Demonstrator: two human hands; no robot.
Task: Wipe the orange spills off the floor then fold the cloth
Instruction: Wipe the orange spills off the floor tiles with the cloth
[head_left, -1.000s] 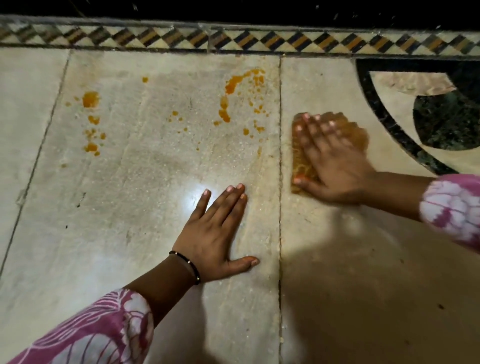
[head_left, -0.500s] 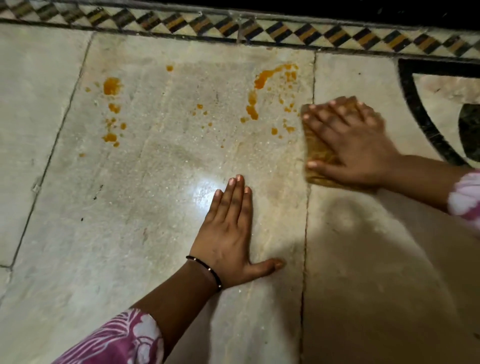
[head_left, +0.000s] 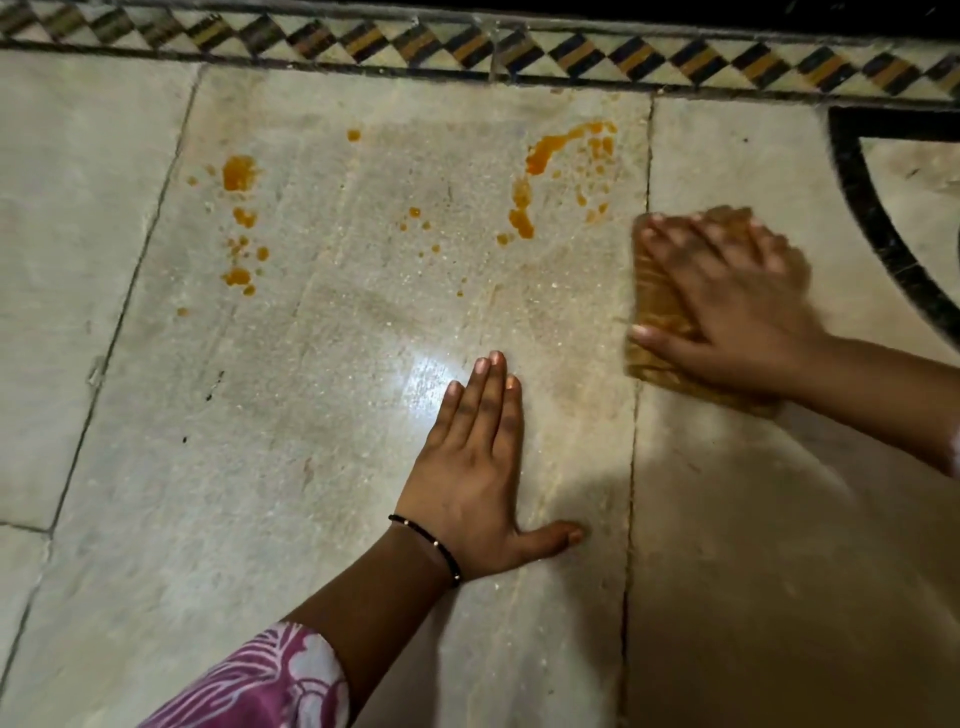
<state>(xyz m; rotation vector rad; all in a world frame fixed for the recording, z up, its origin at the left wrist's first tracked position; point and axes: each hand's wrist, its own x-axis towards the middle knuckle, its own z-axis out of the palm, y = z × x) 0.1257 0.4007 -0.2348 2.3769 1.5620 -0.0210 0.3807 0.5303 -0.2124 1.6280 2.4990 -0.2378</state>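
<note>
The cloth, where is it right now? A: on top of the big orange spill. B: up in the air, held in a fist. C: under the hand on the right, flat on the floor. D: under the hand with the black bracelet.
C: the right hand presses its fingers flat on the cloth, which lies on the floor beside the orange spills, while the left hand rests on bare floor.

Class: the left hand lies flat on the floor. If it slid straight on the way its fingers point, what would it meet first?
The left hand points up the slab, tilted slightly right. Bare floor comes first, then probably the orange spill near the joint. The cloth lies right of that line.
</note>
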